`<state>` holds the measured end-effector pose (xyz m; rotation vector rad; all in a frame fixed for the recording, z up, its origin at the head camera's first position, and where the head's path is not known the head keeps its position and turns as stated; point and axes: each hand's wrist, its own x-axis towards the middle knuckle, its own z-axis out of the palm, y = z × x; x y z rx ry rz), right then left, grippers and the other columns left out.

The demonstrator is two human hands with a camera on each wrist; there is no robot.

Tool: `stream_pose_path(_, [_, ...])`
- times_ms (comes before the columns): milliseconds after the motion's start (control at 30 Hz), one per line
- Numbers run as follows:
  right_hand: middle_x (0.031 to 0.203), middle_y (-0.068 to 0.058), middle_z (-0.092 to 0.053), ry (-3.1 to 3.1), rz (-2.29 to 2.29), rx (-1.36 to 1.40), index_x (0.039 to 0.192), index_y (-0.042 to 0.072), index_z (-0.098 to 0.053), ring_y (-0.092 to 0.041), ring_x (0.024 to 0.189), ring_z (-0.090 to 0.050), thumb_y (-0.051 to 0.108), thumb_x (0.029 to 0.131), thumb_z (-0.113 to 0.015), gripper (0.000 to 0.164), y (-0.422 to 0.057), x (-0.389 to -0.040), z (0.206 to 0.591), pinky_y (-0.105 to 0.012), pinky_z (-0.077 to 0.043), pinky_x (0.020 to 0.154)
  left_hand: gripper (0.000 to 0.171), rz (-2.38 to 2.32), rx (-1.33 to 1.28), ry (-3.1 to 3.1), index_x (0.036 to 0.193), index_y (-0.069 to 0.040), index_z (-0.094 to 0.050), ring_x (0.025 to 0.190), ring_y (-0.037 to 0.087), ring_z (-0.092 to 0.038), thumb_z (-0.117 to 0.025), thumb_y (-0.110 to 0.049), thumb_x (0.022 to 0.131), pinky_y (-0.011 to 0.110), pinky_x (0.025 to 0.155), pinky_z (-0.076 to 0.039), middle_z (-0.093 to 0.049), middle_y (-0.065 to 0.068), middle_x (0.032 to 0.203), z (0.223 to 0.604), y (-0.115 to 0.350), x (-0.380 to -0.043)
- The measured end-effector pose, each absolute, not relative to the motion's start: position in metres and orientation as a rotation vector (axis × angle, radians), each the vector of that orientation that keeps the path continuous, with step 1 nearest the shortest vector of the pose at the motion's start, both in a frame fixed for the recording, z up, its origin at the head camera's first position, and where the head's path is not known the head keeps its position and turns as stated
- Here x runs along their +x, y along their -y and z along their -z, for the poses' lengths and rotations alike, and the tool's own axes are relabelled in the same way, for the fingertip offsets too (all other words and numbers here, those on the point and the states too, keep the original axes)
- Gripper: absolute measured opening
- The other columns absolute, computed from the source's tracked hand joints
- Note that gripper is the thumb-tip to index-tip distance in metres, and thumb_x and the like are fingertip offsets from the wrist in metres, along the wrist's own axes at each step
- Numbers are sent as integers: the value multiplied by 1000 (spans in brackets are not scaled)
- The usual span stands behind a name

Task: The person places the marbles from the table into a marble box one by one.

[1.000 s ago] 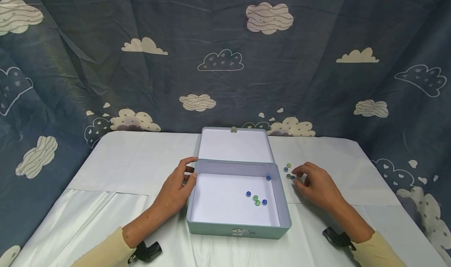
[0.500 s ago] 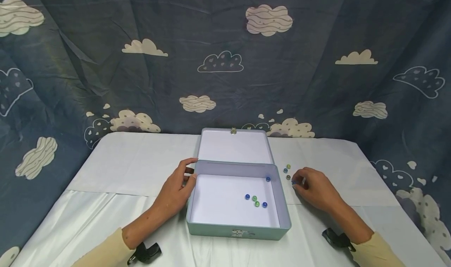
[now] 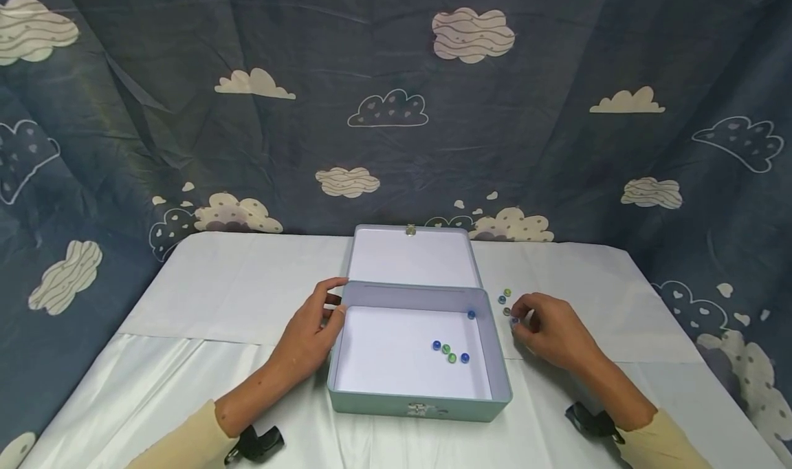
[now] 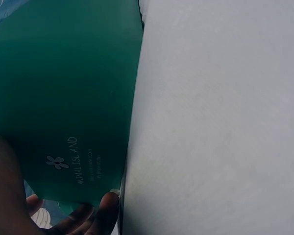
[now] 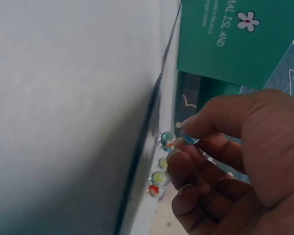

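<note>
A green metal box (image 3: 423,405) sits in the middle of the table, its hinged lid (image 3: 414,256) laid back behind it. Inside, toward the right, lie several blue and green glass marbles (image 3: 446,349). My left hand (image 3: 311,331) touches the box's left side near the back corner, index finger reaching to the rim. Right of the box, my right hand (image 3: 553,331) pinches a blue marble (image 5: 190,138) between thumb and fingers, low over the cloth. Beside its fingertips, a loose group of marbles (image 3: 502,300) lies on the table.
White cloth (image 3: 235,290) covers the table. A dark curtain (image 3: 396,56) with a cloud print hangs behind and at both sides. The box's raised walls and front latch (image 3: 418,409) stand between the two hands.
My right hand has closed its fingertips on the blue marble and drawn it slightly toward me, away from the others. Marbles inside the box have shifted slightly. My left hand stays in place.
</note>
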<state>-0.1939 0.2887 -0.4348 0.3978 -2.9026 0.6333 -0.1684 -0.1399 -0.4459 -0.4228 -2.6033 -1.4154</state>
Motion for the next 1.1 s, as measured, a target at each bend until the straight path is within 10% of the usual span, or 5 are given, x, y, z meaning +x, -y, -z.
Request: stream_pose_path(1100, [102, 12, -68, 2630, -827, 703, 104, 27, -76, -6, 70, -56, -5, 82, -87, 40, -238, -147, 389, -23, -50, 60, 47, 1405, -431, 2596, 157, -25, -44, 104, 15, -70, -52, -26, 111, 47, 91, -55, -67, 10, 130, 446, 139, -168])
